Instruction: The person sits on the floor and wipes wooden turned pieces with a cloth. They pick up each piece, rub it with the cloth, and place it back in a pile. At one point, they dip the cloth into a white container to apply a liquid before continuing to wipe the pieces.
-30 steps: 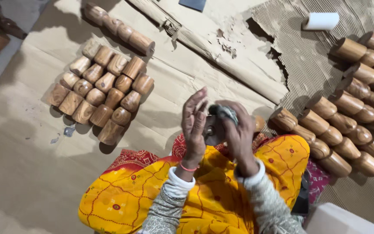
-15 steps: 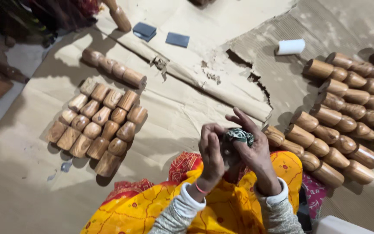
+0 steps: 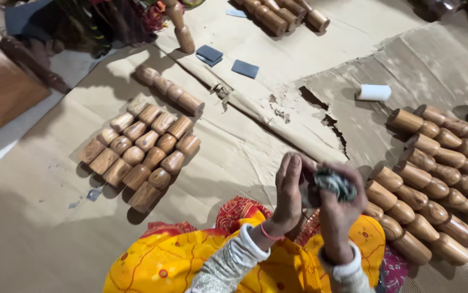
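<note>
Covering the floor: cardboard sheets [image 3: 38, 217], tan, overlapping, torn along a ragged edge near the middle.
Lap: yellow cloth [image 3: 163, 266] with red print, spread at the bottom edge under both forearms.
Right rows: wooden pieces [image 3: 435, 163], turned, light and dark brown, lying side by side in several rows on the corrugated sheet, just right of the hands.
Left block: wooden pieces [image 3: 141, 152] packed in three tight rows, well apart from the hands.
Short row: five or so pieces [image 3: 169, 89] lined end to end above the left block.
Far stack: more pieces [image 3: 283, 13] at the top edge.
Wood panel: brown board [image 3: 0, 92] at the far left, off the cardboard.
Left hand [image 3: 290, 192]: raised over the lap, palm turned toward the right, fingers straight and close together, pressed against the wad; whether gripping or only steadying, cannot tell.
Right hand [image 3: 338, 209]: closed in a fist around the wad, thumb side up.
Wad [image 3: 334, 183]: grey-green, crumpled, like steel wool or scrap cloth, poking out of the top of the right fist, between the two hands, above the yellow cloth.
White roll [image 3: 374, 92]: small cylinder lying alone on the corrugated sheet, above the right rows.
Dark squares [image 3: 244, 68]: flat grey-blue pads, two spots near the tear, far from the hands.
</note>
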